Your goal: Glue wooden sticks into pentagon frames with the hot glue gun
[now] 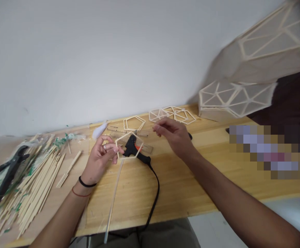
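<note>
1. near the middle of the head view, the person's left hand pinches a pale five-sided frame of thin wooden sticks between thumb and fingertips, gripping its left corner and holding it up above the table.
2. to the right of that, the right hand hangs apart from the frame, its thumb and forefinger drawn close together; whether they meet or grip something small, i cannot tell.
3. behind the frame, partly seen through it, lies a black glue gun with a black cable curving toward the near edge of the brown wooden table.
4. along the wall side lie a flat pale wooden pentagon and a cluster of joined pale frames.
5. at the left, a pile of thin pale wooden sticks lies beside a black long-handled tool.
6. at the right stands a white faceted structure with pale wooden ribs.
</note>
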Tool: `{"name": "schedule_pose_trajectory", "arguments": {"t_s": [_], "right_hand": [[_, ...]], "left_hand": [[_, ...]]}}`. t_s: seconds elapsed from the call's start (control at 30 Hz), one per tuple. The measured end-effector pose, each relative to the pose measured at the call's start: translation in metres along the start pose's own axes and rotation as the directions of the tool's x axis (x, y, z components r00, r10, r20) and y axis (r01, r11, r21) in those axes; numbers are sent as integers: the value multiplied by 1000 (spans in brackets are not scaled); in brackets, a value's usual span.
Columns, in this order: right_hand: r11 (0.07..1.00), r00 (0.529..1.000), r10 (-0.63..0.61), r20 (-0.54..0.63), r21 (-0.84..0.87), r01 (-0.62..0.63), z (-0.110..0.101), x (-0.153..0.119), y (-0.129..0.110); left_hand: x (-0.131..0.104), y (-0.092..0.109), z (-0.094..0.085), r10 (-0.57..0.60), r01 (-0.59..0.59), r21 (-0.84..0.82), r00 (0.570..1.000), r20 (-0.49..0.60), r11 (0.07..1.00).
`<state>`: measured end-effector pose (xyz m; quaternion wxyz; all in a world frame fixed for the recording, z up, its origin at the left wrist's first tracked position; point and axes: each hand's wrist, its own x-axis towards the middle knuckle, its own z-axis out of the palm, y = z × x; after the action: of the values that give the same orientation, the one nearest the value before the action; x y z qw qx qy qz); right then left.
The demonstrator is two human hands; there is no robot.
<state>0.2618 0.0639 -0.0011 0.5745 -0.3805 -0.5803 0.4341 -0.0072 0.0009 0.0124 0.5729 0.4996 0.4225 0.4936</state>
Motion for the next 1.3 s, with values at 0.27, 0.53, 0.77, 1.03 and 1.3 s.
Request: {"name": "schedule_pose_trajectory", "arguments": {"t_s": [0.27, 0.53, 0.77, 1.03, 1.3], "right_hand": [[997, 978, 80, -191, 13, -79, -11, 12, 7], [990, 997, 64, -31, -123, -67, -9, 9, 14], [941, 999, 41, 31, -337, -28, -11, 10, 13], [982, 897, 189, 400, -77, -173, 2, 1, 4], [946, 819, 243, 520, 60, -319, 8, -3, 3]], "left_hand": [[1, 4, -3, 29, -28, 17, 998, -62, 999], [2, 4, -4, 37, -37, 9, 998, -53, 999], [0, 3, -1, 2, -2, -23, 1000, -7, 1000], [0, 2, 1, 8, -8, -30, 1000, -20, 1000], [2, -6, -2, 31, -31, -3, 998, -54, 1000]]}}
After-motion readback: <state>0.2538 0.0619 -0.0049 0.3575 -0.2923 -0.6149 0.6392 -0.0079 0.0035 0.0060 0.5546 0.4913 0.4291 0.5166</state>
